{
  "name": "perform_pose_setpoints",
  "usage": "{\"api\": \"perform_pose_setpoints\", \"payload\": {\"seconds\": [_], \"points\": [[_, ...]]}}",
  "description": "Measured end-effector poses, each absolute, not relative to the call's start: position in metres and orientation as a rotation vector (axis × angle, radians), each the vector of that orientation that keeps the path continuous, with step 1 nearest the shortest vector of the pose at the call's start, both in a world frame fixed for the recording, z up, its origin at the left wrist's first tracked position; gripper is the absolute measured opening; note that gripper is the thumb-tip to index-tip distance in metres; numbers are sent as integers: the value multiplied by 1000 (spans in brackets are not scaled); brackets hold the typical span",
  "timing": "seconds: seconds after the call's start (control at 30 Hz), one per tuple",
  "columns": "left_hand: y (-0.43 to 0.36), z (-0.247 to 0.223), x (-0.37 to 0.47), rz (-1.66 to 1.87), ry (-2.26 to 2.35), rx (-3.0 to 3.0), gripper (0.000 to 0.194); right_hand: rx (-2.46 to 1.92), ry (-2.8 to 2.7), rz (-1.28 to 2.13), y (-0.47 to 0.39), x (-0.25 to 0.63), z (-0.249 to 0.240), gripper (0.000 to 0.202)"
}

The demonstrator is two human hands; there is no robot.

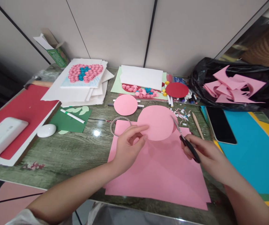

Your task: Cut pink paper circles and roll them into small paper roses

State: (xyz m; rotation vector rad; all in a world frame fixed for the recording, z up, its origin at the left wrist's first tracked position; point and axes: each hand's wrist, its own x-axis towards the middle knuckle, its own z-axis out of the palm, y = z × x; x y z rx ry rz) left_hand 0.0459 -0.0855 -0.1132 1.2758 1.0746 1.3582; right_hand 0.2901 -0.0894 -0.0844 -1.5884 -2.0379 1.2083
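My left hand (131, 145) pinches the left edge of a pink paper disc (156, 122) between thumb and fingers. Closed around the black handles of a pair of scissors (190, 149) is my right hand (203, 150). The scissor blades point up and left, at the disc's right edge, where a narrow strip of pink paper shows beside them. Large pink sheets (158, 175) lie flat below both hands. A smaller pink disc (125, 105) rests on pens behind, and a metal ring (115, 126) lies to the left.
A black bag (202, 73) with pink scraps (235, 86) stands back right. A phone (221, 125) lies on blue paper (254, 156). White sheets (54, 86) bearing a rosette picture (85, 73) are back left. A wooden stick (197, 125) and paper bits (182, 115) lie near the scissors.
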Motion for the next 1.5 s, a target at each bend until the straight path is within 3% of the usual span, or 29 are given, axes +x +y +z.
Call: {"api": "perform_pose_setpoints", "payload": {"seconds": [0.37,1.03,1.5], "points": [[-86,-117,47,1381,1098,1205,35,-1576,-2032,1247,-89,291,-86,21],[-87,-112,47,1271,1048,1217,32,-1582,-2015,1235,-89,286,-85,19],[-87,-113,45,1286,1089,1287,18,-1567,-2049,1232,-89,290,-86,19]]}}
